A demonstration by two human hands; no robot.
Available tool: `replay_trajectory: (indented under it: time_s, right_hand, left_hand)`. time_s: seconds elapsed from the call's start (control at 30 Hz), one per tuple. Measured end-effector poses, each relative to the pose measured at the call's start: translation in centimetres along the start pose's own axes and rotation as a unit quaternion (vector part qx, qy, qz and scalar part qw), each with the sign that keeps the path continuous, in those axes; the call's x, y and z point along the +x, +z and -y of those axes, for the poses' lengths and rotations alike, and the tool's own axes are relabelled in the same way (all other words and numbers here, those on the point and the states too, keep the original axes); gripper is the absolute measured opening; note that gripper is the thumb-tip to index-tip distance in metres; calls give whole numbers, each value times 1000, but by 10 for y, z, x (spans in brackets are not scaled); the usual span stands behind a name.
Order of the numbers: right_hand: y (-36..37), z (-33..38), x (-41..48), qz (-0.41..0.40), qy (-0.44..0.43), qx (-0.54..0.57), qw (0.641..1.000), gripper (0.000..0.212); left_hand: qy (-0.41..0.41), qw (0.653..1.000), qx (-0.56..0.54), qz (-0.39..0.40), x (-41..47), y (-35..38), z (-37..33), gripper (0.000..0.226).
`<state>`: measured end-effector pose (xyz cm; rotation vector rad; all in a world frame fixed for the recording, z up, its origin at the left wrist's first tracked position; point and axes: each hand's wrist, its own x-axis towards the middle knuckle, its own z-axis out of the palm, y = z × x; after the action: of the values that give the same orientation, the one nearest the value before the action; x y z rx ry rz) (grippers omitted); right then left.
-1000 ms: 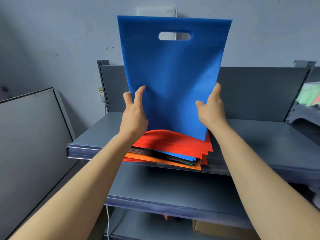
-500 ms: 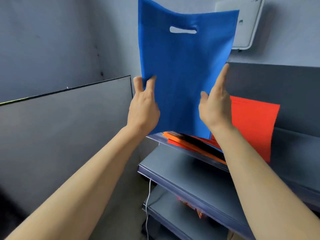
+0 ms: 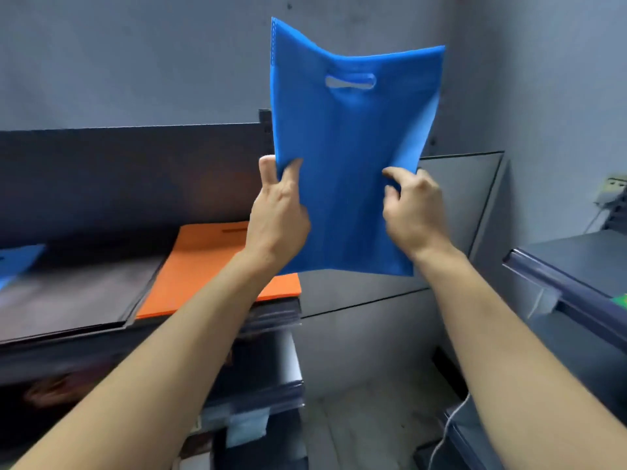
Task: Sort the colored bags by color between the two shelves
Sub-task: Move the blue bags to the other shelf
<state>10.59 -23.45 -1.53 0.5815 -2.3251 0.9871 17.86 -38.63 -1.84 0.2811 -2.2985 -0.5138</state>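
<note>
The left hand and right hand gripped the blue bag upright, long axis vertical, above-right of the orange bag; a second blue bag lay well left of it, on the left hand's side

A blue bag is held upright in the air, with its cut-out handle at the top and its upper edge bowed. It is pinched at its lower sides by the left hand and the right hand. An orange bag is laid flat on the left shelf, just beside a blurred dark bag. A second blue bag is cut off at the far left edge. The right shelf is set well apart.
</note>
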Motion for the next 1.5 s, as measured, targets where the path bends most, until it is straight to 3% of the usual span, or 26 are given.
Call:
replay_trajectory:
  time_s: [0.37,0.73,1.0,1.2,1.5]
  right_hand:
    - [151,209,-40,75,-118,117,983,37]
    - [238,343,-71,208,-218,200,932,59]
    - [289,386,-80,253,-220,216,917,73]
    - [325,422,-80,269,-191,196,923,77]
    - [392,489,-111,247,-108,94,958,75]
  left_hand:
    - [-116,985,95,-90,-40,-163,195,65]
    - [-260,928,228,-137,-84,-268,301,72]
    - [-303,905,260,-146,-92,-297,347,73]
    - [-297,918,223,-140,-82,-322,407,75]
    - [-252,952,173,-19,-68,-367,519,77]
